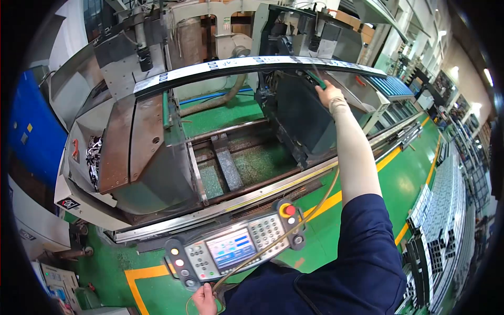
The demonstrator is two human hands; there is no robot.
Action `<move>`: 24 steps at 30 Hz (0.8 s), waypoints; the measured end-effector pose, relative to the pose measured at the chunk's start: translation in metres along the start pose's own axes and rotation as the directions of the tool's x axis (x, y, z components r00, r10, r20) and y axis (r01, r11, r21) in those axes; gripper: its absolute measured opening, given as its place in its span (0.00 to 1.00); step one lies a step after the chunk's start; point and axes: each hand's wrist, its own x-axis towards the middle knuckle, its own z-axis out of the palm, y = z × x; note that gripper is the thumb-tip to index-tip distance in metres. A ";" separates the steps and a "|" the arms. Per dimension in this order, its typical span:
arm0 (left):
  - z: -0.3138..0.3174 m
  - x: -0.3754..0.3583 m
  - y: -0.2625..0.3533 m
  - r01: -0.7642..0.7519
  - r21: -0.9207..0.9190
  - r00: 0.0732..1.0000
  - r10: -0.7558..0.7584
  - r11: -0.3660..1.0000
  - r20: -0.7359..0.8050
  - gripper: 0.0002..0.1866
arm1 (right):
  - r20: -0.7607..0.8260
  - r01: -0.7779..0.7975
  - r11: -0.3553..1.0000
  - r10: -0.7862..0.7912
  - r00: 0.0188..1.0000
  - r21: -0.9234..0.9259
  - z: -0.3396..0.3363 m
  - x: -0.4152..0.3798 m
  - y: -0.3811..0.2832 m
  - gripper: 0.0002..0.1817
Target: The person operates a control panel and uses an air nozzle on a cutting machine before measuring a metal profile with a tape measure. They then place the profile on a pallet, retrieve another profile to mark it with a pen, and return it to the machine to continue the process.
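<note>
My right hand (331, 95) reaches far forward, its fingers wrapped round a green air blow gun (316, 79). The gun points at a long profile (226, 65) with a white, printed top face and a dark side. That profile lies across both heads of a large cutting machine. Low in the view, my left hand (205, 300) is closed on a thin tan hose (262, 251). The hose crosses in front of the control panel (231, 247) and rises toward my right forearm, which hides its upper end.
A red emergency stop button (289, 209) sits on the panel's right end. The left saw head (131, 144) holds a bin of scraps (94, 157). Metal rails (226, 218) run along the machine's front. Stacked profiles (438, 231) lie at right on the green floor.
</note>
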 end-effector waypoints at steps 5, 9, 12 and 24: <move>0.098 -0.002 -0.016 -0.221 -0.134 0.952 0.184 0.966 -0.244 0.26 | 0.038 0.182 0.982 -0.184 0.982 0.045 0.002 0.000 0.025 0.35; 0.113 -0.009 -0.018 -0.148 -0.256 0.961 0.078 0.955 -0.264 0.26 | -0.099 0.103 0.991 -0.094 0.991 0.081 0.010 0.032 0.066 0.34; 0.110 -0.018 -0.009 -0.112 -0.318 0.969 0.033 0.941 -0.244 0.26 | -0.028 0.163 0.985 -0.164 0.986 -0.052 0.032 0.012 0.077 0.34; 0.097 -0.037 -0.049 -0.185 -0.216 0.953 0.121 0.959 -0.278 0.24 | 0.151 0.668 0.676 -0.729 0.667 0.312 0.053 -0.149 -0.199 0.33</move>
